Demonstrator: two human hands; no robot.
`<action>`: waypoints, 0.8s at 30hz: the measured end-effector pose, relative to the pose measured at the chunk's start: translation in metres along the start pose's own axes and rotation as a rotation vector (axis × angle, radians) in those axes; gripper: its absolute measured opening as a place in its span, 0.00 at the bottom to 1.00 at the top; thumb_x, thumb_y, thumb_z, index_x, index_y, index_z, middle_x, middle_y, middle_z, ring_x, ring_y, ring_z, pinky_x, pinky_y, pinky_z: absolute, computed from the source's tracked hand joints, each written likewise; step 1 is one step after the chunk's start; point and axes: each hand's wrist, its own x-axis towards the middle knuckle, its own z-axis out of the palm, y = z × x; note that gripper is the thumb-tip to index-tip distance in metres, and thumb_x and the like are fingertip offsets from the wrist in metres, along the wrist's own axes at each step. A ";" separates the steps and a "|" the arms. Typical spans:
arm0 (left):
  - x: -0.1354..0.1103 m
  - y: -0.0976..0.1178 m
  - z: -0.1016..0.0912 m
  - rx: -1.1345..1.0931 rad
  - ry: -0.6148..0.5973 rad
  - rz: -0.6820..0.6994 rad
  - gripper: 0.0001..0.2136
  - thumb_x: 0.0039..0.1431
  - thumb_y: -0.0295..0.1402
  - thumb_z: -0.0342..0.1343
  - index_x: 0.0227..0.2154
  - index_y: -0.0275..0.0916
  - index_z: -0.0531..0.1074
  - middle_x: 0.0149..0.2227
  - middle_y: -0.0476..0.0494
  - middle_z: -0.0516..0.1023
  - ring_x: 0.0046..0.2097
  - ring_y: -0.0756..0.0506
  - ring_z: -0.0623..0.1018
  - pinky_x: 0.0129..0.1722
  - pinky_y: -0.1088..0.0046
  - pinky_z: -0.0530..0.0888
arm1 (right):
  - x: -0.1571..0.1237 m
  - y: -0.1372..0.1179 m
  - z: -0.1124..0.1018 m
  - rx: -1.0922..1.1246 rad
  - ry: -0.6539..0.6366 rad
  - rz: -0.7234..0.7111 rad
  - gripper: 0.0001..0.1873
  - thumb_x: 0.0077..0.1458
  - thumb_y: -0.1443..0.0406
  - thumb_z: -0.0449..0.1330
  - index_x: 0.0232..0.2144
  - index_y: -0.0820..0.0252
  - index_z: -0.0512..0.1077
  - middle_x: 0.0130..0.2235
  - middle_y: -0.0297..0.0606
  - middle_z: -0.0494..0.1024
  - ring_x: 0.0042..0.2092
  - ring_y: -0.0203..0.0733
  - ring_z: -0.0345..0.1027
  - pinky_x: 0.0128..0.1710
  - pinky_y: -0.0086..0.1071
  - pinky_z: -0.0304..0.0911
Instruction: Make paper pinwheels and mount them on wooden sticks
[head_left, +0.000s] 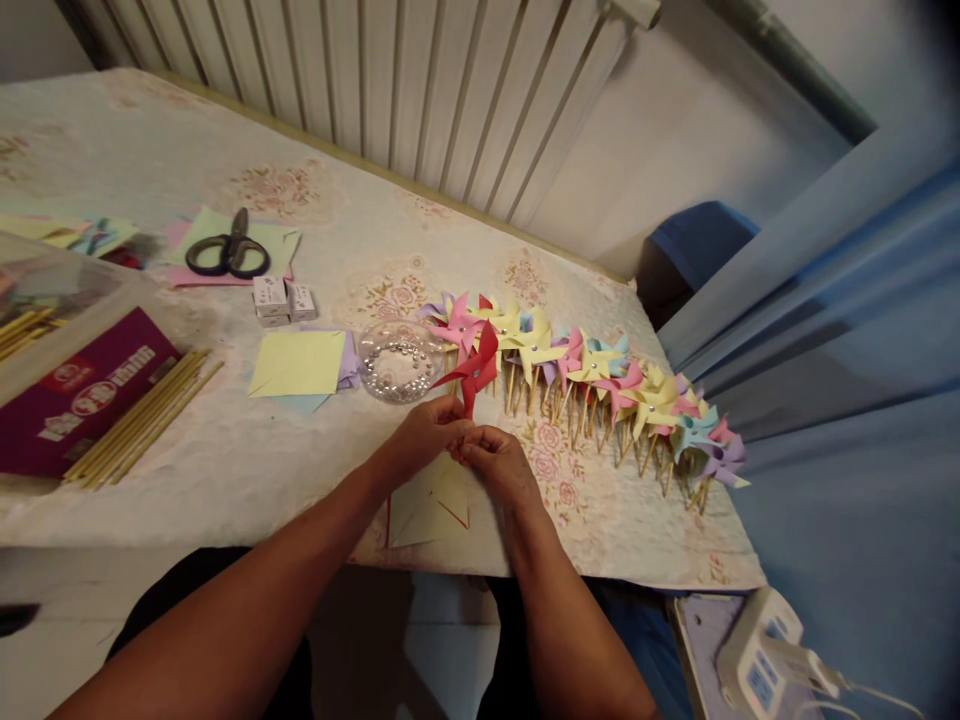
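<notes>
A red paper pinwheel (480, 370) stands upright above my two hands, a pin head at its centre. My left hand (431, 435) is closed just below its blades. Right beside it, the fingers of my right hand (501, 462) are pinched together at the same spot, and the stick there is hidden behind the fingers. Under my hands lies a pale yellow paper sheet (427, 510) with red edges showing. A clear round dish (401, 385) of small metal pins sits just beyond my left hand. Finished pinwheels (536, 340) in several colours lie in a long row to the right.
Left of the dish is a stack of paper squares (296, 362), with small white boxes (281, 300) and black-handled scissors (229, 258) on paper behind. Wooden sticks (142, 420) lean on a plastic bin (97, 300) at far left. A power strip (761, 650) is at lower right.
</notes>
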 end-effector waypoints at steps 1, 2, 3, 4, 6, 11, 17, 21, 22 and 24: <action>0.000 0.000 0.000 -0.004 -0.005 -0.004 0.10 0.49 0.37 0.61 0.25 0.39 0.65 0.20 0.54 0.70 0.23 0.51 0.70 0.26 0.74 0.65 | 0.000 0.000 0.000 0.006 -0.004 -0.004 0.06 0.40 0.62 0.67 0.21 0.57 0.73 0.25 0.33 0.77 0.30 0.38 0.68 0.34 0.32 0.61; 0.000 0.001 0.000 -0.010 -0.011 -0.007 0.11 0.50 0.37 0.61 0.25 0.39 0.65 0.20 0.54 0.70 0.23 0.51 0.70 0.26 0.74 0.65 | 0.000 -0.001 0.000 0.010 -0.007 -0.007 0.06 0.40 0.62 0.66 0.21 0.57 0.74 0.25 0.33 0.77 0.30 0.38 0.68 0.34 0.32 0.61; -0.001 0.001 0.000 -0.013 -0.017 -0.008 0.11 0.50 0.38 0.61 0.25 0.39 0.65 0.20 0.53 0.71 0.23 0.51 0.71 0.26 0.74 0.65 | 0.000 -0.001 0.000 0.010 -0.009 -0.011 0.06 0.40 0.62 0.66 0.21 0.56 0.74 0.25 0.33 0.77 0.30 0.38 0.67 0.34 0.32 0.61; -0.001 0.001 0.001 -0.013 -0.022 -0.008 0.11 0.50 0.39 0.61 0.26 0.39 0.65 0.20 0.53 0.71 0.23 0.51 0.71 0.26 0.74 0.65 | -0.001 -0.002 0.000 0.004 -0.010 -0.013 0.05 0.40 0.62 0.66 0.21 0.56 0.74 0.25 0.33 0.77 0.30 0.38 0.67 0.34 0.32 0.60; -0.001 0.003 0.001 0.000 -0.030 -0.004 0.12 0.50 0.39 0.62 0.26 0.39 0.65 0.20 0.53 0.71 0.23 0.51 0.71 0.25 0.74 0.65 | -0.001 -0.002 0.000 -0.018 -0.010 -0.014 0.05 0.41 0.61 0.66 0.21 0.56 0.76 0.26 0.34 0.78 0.30 0.38 0.67 0.33 0.32 0.60; -0.002 0.005 0.001 0.008 -0.041 0.009 0.13 0.49 0.40 0.62 0.25 0.39 0.65 0.20 0.54 0.70 0.23 0.51 0.70 0.25 0.75 0.64 | 0.000 0.000 -0.002 -0.025 -0.015 -0.017 0.04 0.41 0.62 0.66 0.22 0.56 0.77 0.27 0.33 0.79 0.30 0.38 0.67 0.34 0.32 0.60; -0.003 0.000 0.001 0.033 -0.020 0.032 0.13 0.49 0.39 0.63 0.25 0.38 0.66 0.22 0.54 0.70 0.25 0.52 0.69 0.26 0.76 0.63 | -0.001 -0.003 0.000 -0.034 0.002 -0.003 0.05 0.41 0.62 0.66 0.24 0.56 0.78 0.26 0.32 0.79 0.30 0.37 0.67 0.34 0.31 0.60; -0.003 -0.002 0.001 0.052 -0.005 0.055 0.14 0.50 0.41 0.64 0.26 0.38 0.68 0.23 0.53 0.70 0.26 0.52 0.68 0.26 0.76 0.62 | -0.002 -0.006 -0.005 -0.046 -0.001 0.005 0.07 0.40 0.62 0.68 0.26 0.56 0.78 0.27 0.32 0.80 0.30 0.38 0.68 0.34 0.32 0.62; -0.003 -0.003 0.001 0.067 0.001 0.062 0.14 0.51 0.42 0.64 0.25 0.38 0.68 0.23 0.54 0.69 0.25 0.52 0.67 0.26 0.75 0.61 | -0.001 -0.006 -0.008 -0.048 0.003 0.002 0.07 0.40 0.62 0.68 0.27 0.56 0.78 0.27 0.32 0.80 0.30 0.38 0.68 0.34 0.32 0.62; -0.003 -0.003 0.001 0.095 0.008 0.073 0.14 0.51 0.42 0.63 0.25 0.38 0.68 0.22 0.54 0.68 0.25 0.52 0.67 0.27 0.75 0.61 | 0.000 -0.008 -0.016 -0.068 0.061 -0.027 0.07 0.40 0.62 0.67 0.27 0.56 0.78 0.27 0.32 0.79 0.30 0.38 0.69 0.34 0.32 0.62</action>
